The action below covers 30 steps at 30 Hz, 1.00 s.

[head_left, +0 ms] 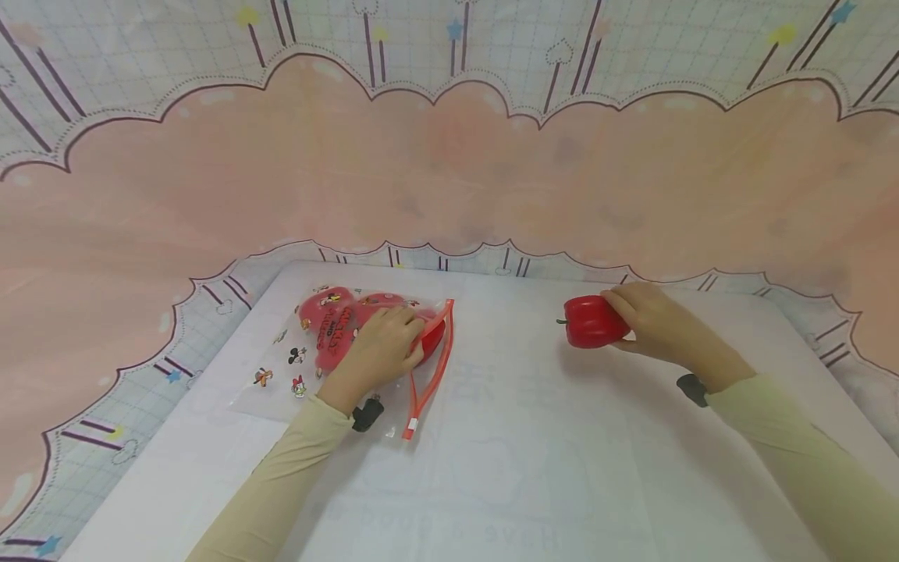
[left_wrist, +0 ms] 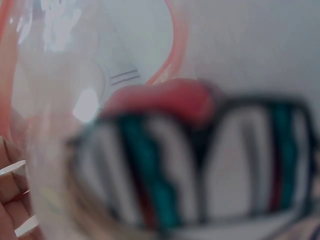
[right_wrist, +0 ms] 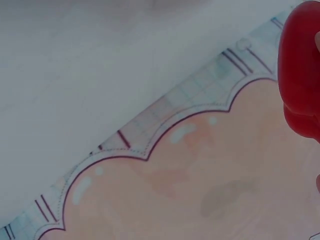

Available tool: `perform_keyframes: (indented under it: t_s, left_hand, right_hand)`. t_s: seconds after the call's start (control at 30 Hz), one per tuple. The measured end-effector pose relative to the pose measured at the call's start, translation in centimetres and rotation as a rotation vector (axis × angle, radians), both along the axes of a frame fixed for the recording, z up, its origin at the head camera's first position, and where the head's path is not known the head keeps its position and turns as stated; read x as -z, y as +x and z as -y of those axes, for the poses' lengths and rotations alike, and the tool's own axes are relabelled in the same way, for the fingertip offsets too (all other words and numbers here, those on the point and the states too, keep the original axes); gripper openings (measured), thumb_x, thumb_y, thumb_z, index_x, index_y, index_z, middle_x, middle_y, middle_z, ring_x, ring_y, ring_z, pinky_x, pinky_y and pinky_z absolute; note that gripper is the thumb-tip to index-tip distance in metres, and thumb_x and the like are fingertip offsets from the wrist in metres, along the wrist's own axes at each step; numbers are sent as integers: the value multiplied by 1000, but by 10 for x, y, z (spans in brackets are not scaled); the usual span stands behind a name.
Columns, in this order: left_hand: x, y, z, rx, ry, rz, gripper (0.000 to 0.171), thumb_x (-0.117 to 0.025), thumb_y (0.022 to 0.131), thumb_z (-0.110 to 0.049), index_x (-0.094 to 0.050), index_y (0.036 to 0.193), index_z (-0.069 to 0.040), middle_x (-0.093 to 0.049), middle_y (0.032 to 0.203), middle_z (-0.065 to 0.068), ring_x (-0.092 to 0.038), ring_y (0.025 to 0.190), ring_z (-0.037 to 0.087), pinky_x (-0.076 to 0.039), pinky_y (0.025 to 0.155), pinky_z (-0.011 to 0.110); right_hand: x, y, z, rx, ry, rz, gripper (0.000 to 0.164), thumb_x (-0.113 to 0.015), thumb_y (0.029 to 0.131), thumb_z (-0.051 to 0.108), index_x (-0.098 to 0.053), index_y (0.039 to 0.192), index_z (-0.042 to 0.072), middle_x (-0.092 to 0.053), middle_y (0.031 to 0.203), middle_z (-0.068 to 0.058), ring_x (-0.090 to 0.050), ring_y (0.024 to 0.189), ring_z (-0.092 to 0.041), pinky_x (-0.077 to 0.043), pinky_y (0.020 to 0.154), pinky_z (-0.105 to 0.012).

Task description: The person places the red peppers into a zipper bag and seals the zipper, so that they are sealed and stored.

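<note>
A clear zip bag (head_left: 281,398) with cartoon prints and an orange zip edge lies on the left of the table, several red rounded things (head_left: 326,332) inside it. My left hand (head_left: 379,347) lies over the bag and grips its edge by the parted orange zip (head_left: 438,371). In the left wrist view, curled fingers (left_wrist: 12,195) show beside the clear plastic (left_wrist: 55,100), and a blurred print covers much of the frame. Over the table's right side, my right hand (head_left: 649,324) holds a red bell pepper (head_left: 593,321) sideways, its green stem towards the bag.
The white table (head_left: 534,460) carries faint lettering. Behind it hangs a pink and white patterned cloth (head_left: 492,179), which also shows past the left and right table edges. A dark wrist camera (head_left: 367,414) sits at the left wrist, another dark one (head_left: 691,389) at the right.
</note>
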<state>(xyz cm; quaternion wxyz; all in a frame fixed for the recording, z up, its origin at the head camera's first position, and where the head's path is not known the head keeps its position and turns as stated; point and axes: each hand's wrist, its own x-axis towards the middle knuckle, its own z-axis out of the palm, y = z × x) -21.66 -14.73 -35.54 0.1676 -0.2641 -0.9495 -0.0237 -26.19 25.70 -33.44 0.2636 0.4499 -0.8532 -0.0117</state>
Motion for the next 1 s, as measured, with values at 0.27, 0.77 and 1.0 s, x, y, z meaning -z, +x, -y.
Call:
perform_keyframes:
  t_s: [0.27,0.77,1.0]
  left_hand:
    - [-1,0,0,5,27,-6,27,-69,79,-20,-66,102,-7,-66,105,10,-59,100,23,-49,94,40]
    - [-1,0,0,18,30,-28,24,-67,79,-19,-66,99,-6,-66,102,9,-59,96,23,-50,91,40]
    - [-1,0,0,10,29,-18,24,-67,79,-19,-66,100,-7,-66,102,9,-59,97,23,-49,93,40]
  right_hand:
    - [3,2,25,-5,28,59,76,-92,50,17,-56,115,0,-62,106,-15,-58,100,-32,-56,77,-42]
    - [13,4,75,-48,87,150,76,-90,55,23,-54,120,3,-59,113,-11,-56,106,-27,-55,83,-38]
    - [18,4,98,-69,123,148,75,-89,57,27,-55,119,4,-59,113,-10,-56,107,-26,-54,86,-37]
